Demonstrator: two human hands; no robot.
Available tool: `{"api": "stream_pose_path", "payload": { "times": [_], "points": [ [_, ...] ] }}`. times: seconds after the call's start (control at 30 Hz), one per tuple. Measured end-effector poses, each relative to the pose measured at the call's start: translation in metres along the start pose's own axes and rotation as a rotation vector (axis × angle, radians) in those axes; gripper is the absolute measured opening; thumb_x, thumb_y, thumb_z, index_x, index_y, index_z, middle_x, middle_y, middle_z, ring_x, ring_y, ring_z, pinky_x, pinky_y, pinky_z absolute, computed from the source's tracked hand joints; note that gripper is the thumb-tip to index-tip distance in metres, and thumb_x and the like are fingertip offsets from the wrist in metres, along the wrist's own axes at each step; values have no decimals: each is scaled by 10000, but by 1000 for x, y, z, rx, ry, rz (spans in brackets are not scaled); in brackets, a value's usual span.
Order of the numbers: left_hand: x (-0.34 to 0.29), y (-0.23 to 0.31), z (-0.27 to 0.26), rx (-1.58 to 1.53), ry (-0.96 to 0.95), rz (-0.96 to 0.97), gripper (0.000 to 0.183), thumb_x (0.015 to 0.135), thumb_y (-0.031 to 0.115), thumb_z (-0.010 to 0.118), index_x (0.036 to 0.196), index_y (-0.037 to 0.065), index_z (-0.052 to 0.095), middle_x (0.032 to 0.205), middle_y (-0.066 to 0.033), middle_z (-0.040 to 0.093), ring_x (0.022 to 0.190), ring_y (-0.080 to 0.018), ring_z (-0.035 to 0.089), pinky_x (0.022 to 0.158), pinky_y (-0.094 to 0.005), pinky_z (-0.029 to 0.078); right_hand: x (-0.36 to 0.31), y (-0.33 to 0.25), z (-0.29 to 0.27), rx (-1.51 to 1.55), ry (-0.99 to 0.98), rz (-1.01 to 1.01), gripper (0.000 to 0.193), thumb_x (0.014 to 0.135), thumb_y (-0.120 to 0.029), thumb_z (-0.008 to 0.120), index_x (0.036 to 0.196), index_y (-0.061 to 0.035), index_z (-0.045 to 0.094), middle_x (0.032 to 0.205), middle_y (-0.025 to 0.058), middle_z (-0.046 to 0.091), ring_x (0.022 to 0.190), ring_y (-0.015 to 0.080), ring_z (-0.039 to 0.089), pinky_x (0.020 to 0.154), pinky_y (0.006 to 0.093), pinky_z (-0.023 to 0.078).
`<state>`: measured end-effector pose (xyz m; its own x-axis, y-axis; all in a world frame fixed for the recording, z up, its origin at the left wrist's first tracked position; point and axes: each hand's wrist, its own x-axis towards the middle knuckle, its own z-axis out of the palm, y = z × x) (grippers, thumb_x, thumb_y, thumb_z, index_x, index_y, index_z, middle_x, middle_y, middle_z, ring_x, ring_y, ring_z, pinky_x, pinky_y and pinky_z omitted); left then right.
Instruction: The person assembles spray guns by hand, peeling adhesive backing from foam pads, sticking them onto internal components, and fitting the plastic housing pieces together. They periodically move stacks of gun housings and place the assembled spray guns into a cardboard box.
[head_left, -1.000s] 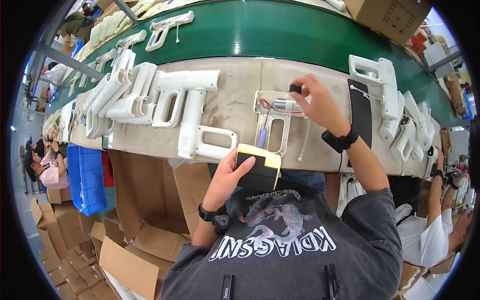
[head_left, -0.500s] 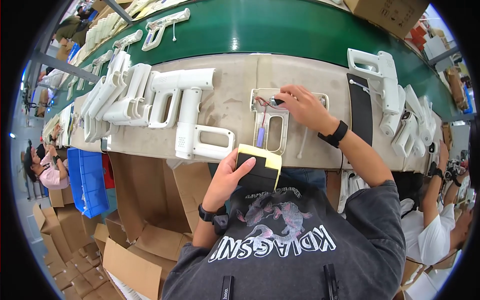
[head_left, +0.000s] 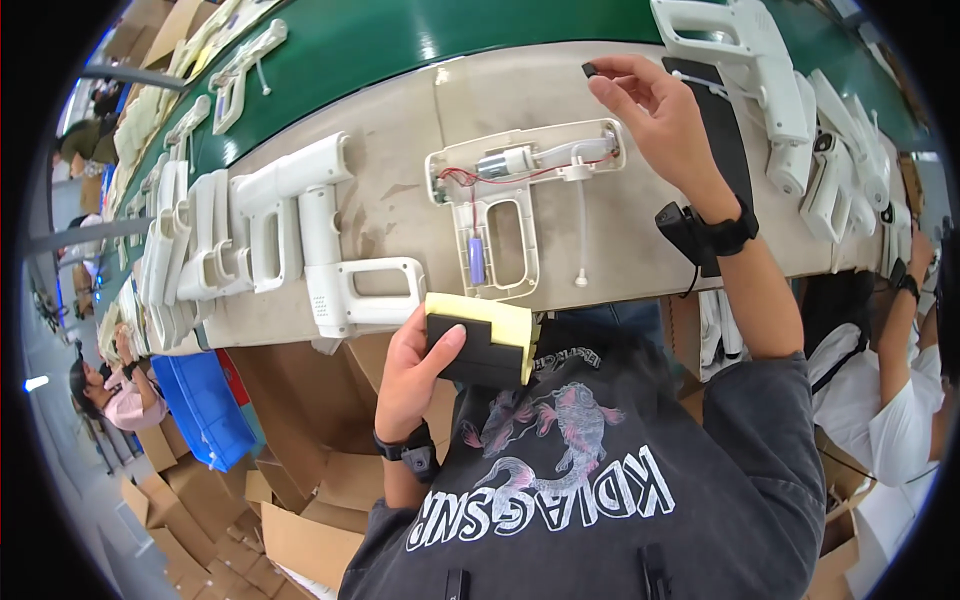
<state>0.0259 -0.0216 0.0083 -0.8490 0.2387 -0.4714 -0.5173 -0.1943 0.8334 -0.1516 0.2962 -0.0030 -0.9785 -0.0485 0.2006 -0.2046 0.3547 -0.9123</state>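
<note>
My left hand (head_left: 408, 375) is closed on a stack of black foam pads (head_left: 478, 355) with yellow backing paper (head_left: 480, 312), in front of my chest. My right hand (head_left: 660, 120) is raised beyond the right end of an opened white gun-shaped housing (head_left: 524, 207), pinching a small black foam piece (head_left: 589, 71). Inside the housing lie a silver motor (head_left: 505, 162), red wires (head_left: 455, 178) and a purple cylindrical battery (head_left: 476, 260) in the grip. From the housing's right part a thin white tube (head_left: 583, 230) with a nozzle end hangs toward me.
White housing shells (head_left: 275, 225) stand in a row at left, one shell (head_left: 360, 292) nearest the housing. More white bodies (head_left: 775, 90) lie at right by a black mat (head_left: 708, 110). A green conveyor (head_left: 420, 40) runs behind; cardboard boxes (head_left: 310, 535) and a blue bin (head_left: 205, 410) are below.
My right hand has left the motor area and moved up and right, a small black piece now visible in its fingertips. The view has shifted; my left hand still holds the pads.
</note>
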Motion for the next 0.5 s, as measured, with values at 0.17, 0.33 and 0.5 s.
{"api": "stream_pose_path", "payload": {
  "times": [0.17, 0.33, 0.5],
  "points": [
    [4, 7, -1, 6, -57, -33, 410, 993, 78, 620, 1365, -50, 506, 1225, -85, 659, 1101, -131, 624, 976, -282, 481, -18, 2, -10, -90, -28, -110, 275, 926, -47, 688, 1200, -26, 687, 1030, 35, 672, 890, 98, 611, 856, 256, 503],
    [11, 17, 6, 20, -59, -65, 422, 976, 73, 639, 1355, -51, 503, 1221, -87, 653, 1104, -134, 621, 977, -283, 480, -26, 13, -5, 38, 76, -90, 335, 885, 11, 694, 1216, -39, 675, 1009, 42, 663, 864, 129, 613, 854, 270, 507],
    [20, 27, 16, 65, -26, -99, 404, 970, 66, 633, 1339, -36, 504, 1208, -79, 646, 1113, -131, 607, 976, -268, 466, -27, 12, 1, -81, 8, -115, 362, 849, 10, 725, 1201, -48, 661, 977, 49, 680, 843, 137, 608, 811, 270, 503]
  ]
}}
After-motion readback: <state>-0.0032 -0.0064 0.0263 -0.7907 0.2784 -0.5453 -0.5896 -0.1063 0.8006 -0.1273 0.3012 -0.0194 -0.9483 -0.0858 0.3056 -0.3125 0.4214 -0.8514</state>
